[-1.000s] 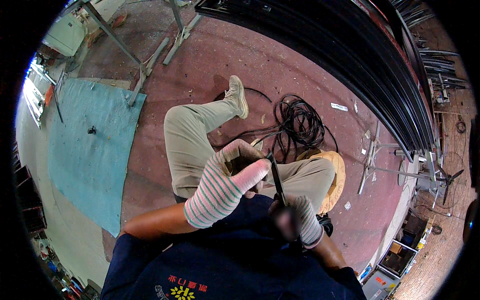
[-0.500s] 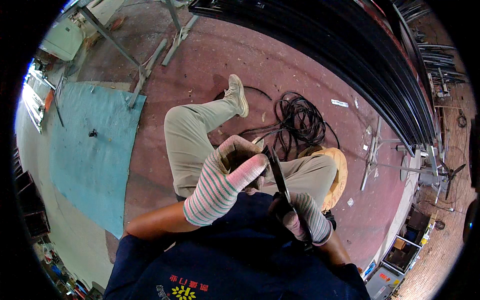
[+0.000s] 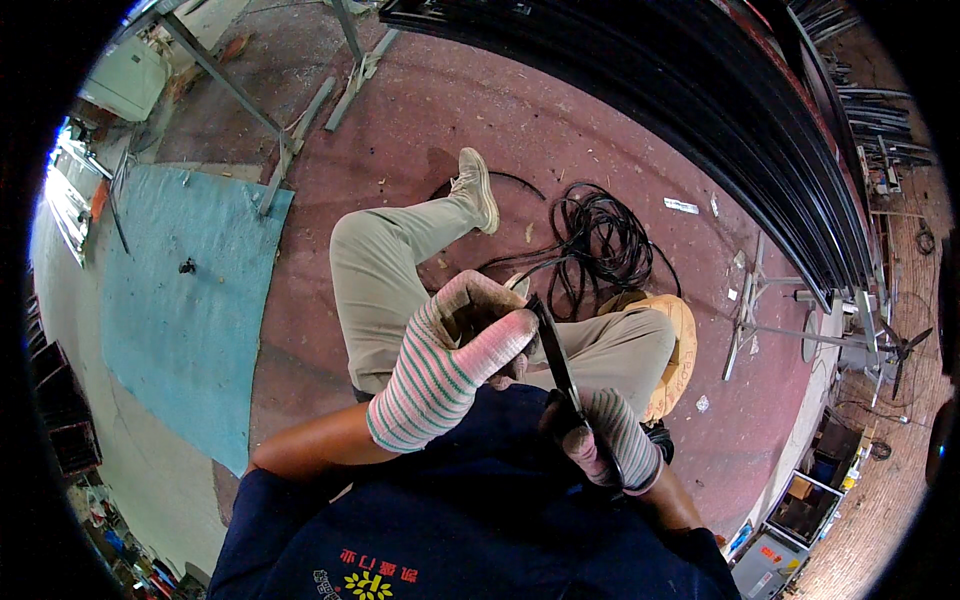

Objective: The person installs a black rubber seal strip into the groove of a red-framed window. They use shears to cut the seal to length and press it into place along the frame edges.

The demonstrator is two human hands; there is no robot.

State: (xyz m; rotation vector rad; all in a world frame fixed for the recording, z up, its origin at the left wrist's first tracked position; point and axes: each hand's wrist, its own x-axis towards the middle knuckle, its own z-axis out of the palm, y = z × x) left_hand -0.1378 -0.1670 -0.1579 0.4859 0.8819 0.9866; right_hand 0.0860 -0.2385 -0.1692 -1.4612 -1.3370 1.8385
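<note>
Black and slender, the dark narrow tool point(image 3: 560, 365) slants in front of the person's lap, its lower end in the right hand point(image 3: 603, 432) and its upper end at the fingertips of the left hand point(image 3: 440, 365). Striped gloves cover both hands. The right is closed around the tool; the left is curled, thumb forward, though I cannot tell whether it pinches the tool's tip or a small piece hidden behind the fingers. The work looks to be midway: both hands are engaged and the tool is in position, but no finished result shows, so how much is done or left cannot be judged

Beyond the hands, a coil of black cable point(image 3: 605, 240) lies on the reddish floor point(image 3: 440, 110), one strand running toward the left hand; whether it reaches the fingers is hidden. The bent legs point(image 3: 385, 260) frame the lap and, with the nearby coil, crowd the space ahead. A round tan object point(image 3: 683, 350) sits beside the right knee. Long black profiles point(image 3: 680, 110) fill the upper right, a blue-green mat point(image 3: 190, 310) lies to the left, and a metal stand point(image 3: 285, 160) rises near its far corner, all clear of the hands
</note>
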